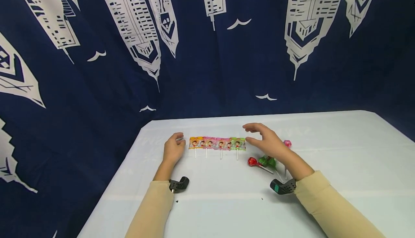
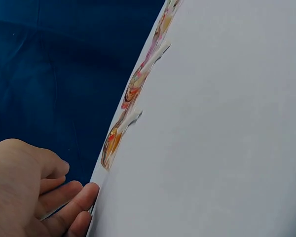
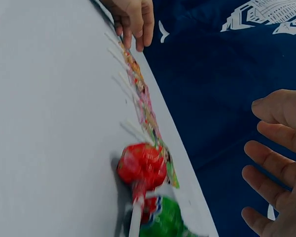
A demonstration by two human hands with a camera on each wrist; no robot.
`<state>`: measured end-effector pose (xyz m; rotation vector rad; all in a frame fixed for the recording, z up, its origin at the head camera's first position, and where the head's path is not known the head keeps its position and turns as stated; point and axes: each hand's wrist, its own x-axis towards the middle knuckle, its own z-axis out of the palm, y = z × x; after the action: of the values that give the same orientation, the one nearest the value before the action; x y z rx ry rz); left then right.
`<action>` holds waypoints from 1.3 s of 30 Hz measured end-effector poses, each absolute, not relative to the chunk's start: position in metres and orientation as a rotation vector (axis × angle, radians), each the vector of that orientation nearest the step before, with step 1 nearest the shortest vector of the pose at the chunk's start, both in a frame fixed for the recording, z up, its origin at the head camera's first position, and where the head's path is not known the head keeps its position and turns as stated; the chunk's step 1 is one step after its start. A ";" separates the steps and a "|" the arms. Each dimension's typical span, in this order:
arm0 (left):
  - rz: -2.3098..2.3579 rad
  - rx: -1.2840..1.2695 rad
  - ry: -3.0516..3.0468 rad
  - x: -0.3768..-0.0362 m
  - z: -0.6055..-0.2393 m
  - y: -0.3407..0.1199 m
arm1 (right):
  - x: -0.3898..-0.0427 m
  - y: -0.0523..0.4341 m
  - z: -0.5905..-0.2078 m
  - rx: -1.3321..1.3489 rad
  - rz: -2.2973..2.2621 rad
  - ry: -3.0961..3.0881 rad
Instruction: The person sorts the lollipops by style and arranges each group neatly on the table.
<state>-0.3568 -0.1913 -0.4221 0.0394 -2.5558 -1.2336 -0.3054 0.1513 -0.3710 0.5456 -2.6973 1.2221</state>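
A row of flat wrapped lollipops lies side by side on the white table, from an orange one [image 1: 195, 143] at the left, past pink ones [image 1: 222, 143], to a green one [image 1: 238, 144] at the right; their sticks point toward me. Just off the row's left end is my left hand [image 1: 174, 148], its fingers loosely bent around nothing. At the other end my right hand [image 1: 270, 143] hovers with fingers spread and holds nothing. Below it lie round lollipops: a red one [image 3: 142, 167], green ones [image 1: 267, 161] and a pink one [image 1: 287, 143], partly behind the forearm.
The white table [image 1: 220, 202] has its far edge shortly behind the row. A dark blue cloth [image 1: 207, 68] with white buildings and birds hangs behind. Small dark specks [image 1: 177, 201] dot the tabletop nearer to me.
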 end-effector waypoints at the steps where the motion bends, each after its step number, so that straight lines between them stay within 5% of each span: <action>1: -1.237 0.048 -2.556 -0.356 -0.422 -0.191 | -0.304 0.154 -0.373 0.548 1.217 -2.698; 12: -1.106 0.082 -2.518 -0.338 -0.403 -0.167 | -0.288 0.180 -0.378 0.572 1.166 -2.702; 26: -1.188 -0.271 -2.569 -0.297 -0.378 -0.092 | -0.281 0.196 -0.384 0.677 1.092 -2.761; 39: -1.214 -0.428 -2.697 -0.277 -0.394 -0.038 | -0.285 0.206 -0.395 0.845 1.147 -2.828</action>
<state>-0.2765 -0.0378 -0.3937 -0.4279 -2.6965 -1.2142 -0.2847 0.2055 -0.3951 0.8450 -2.8275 1.1466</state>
